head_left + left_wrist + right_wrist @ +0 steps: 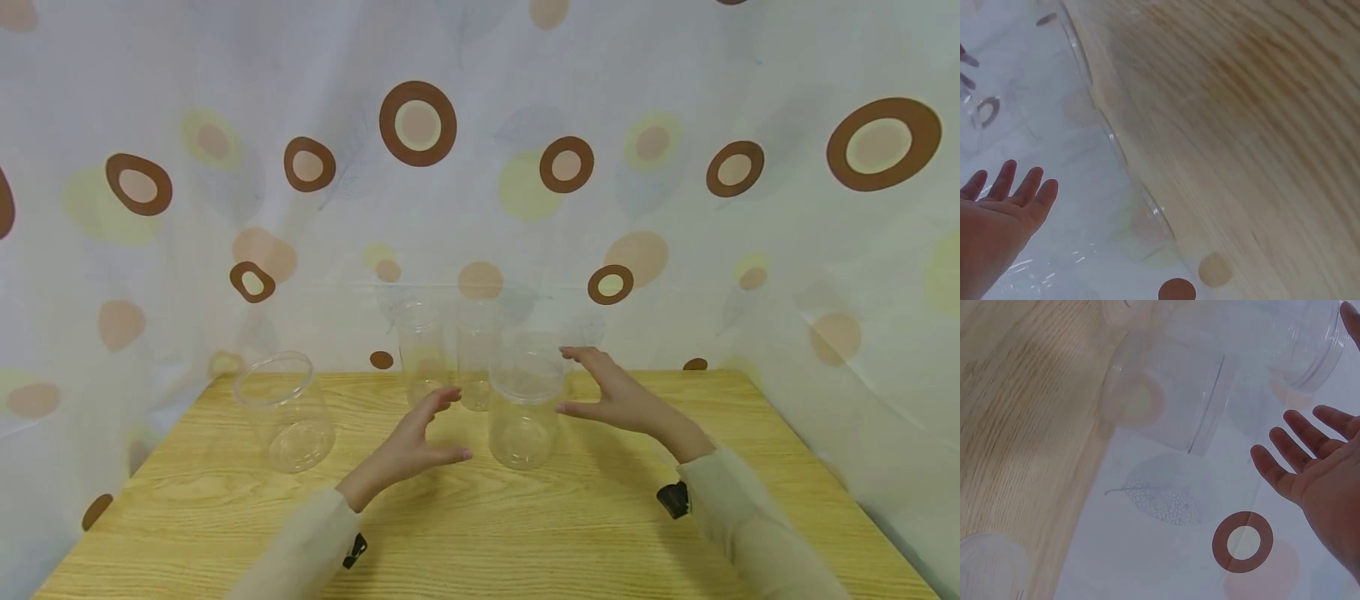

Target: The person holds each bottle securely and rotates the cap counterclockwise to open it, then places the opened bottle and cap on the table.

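Note:
A wide clear jar (pixel 523 437) stands upright on the wooden table between my two hands. My left hand (pixel 408 446) is to its left, thumb and fingers spread apart, holding nothing. On the other side, my right hand (pixel 622 400) has its fingers spread close to the jar's rim; whether a fingertip touches the jar I cannot tell. In the left wrist view the left hand (pixel 1007 219) shows extended fingers. Extended fingers of the right hand (pixel 1319 462) appear beside clear jars (pixel 1166 394) in the right wrist view.
Two tall, narrow clear jars (pixel 423 346) stand at the table's back. Another wide clear jar (pixel 300 446) is at the left. A further transparent rim shows behind the middle jar, hard to make out. A patterned curtain (pixel 480 208) hangs behind the wooden table (pixel 480 533).

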A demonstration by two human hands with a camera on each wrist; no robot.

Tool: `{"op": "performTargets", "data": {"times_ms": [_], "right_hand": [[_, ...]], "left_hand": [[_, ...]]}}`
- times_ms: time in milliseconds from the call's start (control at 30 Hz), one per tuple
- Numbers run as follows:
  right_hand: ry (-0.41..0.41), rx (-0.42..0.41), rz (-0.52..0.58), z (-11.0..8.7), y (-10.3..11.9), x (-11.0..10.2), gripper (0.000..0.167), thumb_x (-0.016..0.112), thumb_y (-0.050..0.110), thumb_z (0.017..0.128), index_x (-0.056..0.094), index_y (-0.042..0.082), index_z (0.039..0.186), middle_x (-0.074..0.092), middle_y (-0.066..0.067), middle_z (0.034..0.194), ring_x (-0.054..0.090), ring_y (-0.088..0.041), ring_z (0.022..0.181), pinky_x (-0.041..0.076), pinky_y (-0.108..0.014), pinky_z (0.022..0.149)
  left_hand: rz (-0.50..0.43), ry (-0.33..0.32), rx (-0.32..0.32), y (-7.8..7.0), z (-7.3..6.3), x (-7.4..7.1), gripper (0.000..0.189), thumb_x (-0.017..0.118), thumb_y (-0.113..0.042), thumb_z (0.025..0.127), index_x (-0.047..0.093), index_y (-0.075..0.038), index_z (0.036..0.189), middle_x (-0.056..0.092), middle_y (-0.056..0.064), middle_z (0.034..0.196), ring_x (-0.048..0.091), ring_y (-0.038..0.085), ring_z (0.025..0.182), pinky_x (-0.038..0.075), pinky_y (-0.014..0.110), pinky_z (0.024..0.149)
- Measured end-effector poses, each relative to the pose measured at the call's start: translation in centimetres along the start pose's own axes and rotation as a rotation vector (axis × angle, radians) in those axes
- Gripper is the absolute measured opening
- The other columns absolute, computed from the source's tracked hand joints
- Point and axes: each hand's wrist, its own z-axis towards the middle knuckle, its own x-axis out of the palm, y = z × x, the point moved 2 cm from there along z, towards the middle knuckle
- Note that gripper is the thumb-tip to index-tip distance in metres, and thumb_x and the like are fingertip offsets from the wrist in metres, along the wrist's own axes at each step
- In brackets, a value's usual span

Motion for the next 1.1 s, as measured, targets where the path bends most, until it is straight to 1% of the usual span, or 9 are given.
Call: {"op": "performTargets", "data": {"times_ms": [133,300,400,533,700,867,933,1100], "right_hand": [[0.004,0.008,0.029,0.6,0.4,0.4,0.083,0.066,0.045,0.080,0.025,0.011,0.143,0.029,-0.012,0.145,0.028,-0.035,0.131,0.029,-0.059,0.101],[0.009,0.025,0.068,1.2,0.8,0.7,0.082,0.066,0.044,0.080,0.024,0.014,0.144,0.029,-0.011,0.145,0.030,-0.035,0.130,0.031,-0.059,0.100],[0.013,0.027,0.095,1.5,0.9,0.9,0.081,0.066,0.042,0.081,0.023,0.015,0.144,0.029,-0.012,0.145,0.032,-0.034,0.129,0.032,-0.057,0.100],[0.007,0.012,0.127,2.0,0.7,1.2,0.079,0.067,0.038,0.082,0.024,0.014,0.144,0.029,-0.012,0.146,0.033,-0.032,0.128,0.033,-0.053,0.101],[0.001,0.008,0.156,2.4,0.5,1.5,0.079,0.068,0.035,0.081,0.025,0.011,0.143,0.031,-0.014,0.144,0.035,-0.032,0.127,0.033,-0.054,0.101],[-0.003,0.010,0.165,2.5,0.3,1.9,0.080,0.068,0.033,0.081,0.025,0.009,0.143,0.032,-0.015,0.144,0.037,-0.032,0.126,0.034,-0.054,0.100],[-0.008,0.009,0.163,2.6,0.3,2.0,0.079,0.068,0.033,0.081,0.025,0.010,0.143,0.033,-0.014,0.143,0.039,-0.032,0.125,0.035,-0.053,0.099],[-0.028,0.000,0.154,2.6,0.5,2.1,0.079,0.069,0.035,0.080,0.027,0.012,0.142,0.035,-0.014,0.142,0.042,-0.032,0.123,0.037,-0.052,0.098]], "left_hand": [[-0.027,-0.005,-0.016,0.1,1.1,1.3,0.082,0.075,-0.029,0.076,0.027,-0.014,0.141,0.037,0.011,0.141,0.033,0.036,0.131,0.028,0.055,0.104],[-0.044,0.001,-0.021,0.0,2.3,2.6,0.088,0.076,-0.028,0.075,0.022,-0.010,0.143,0.035,0.018,0.141,0.034,0.041,0.129,0.029,0.057,0.103],[-0.036,0.001,-0.047,0.0,3.0,3.1,0.090,0.076,-0.031,0.074,0.023,-0.011,0.143,0.036,0.017,0.140,0.036,0.041,0.127,0.032,0.056,0.102],[-0.047,0.001,-0.083,0.2,3.8,3.6,0.089,0.077,-0.031,0.073,0.023,-0.013,0.142,0.037,0.016,0.140,0.039,0.040,0.125,0.033,0.055,0.102],[-0.084,0.021,-0.085,0.6,4.7,4.2,0.089,0.077,-0.027,0.074,0.021,-0.016,0.143,0.035,0.016,0.140,0.040,0.039,0.125,0.032,0.055,0.102],[-0.117,0.043,-0.087,0.6,5.1,4.6,0.091,0.077,-0.026,0.074,0.018,-0.019,0.144,0.033,0.015,0.141,0.039,0.037,0.125,0.032,0.055,0.102],[-0.125,0.046,-0.099,0.7,5.2,4.8,0.092,0.076,-0.027,0.075,0.016,-0.019,0.144,0.033,0.014,0.141,0.038,0.037,0.126,0.032,0.055,0.102],[-0.124,0.036,-0.115,0.8,5.2,5.0,0.089,0.074,-0.028,0.077,0.016,-0.021,0.144,0.033,0.013,0.141,0.038,0.037,0.126,0.032,0.056,0.102]]}}
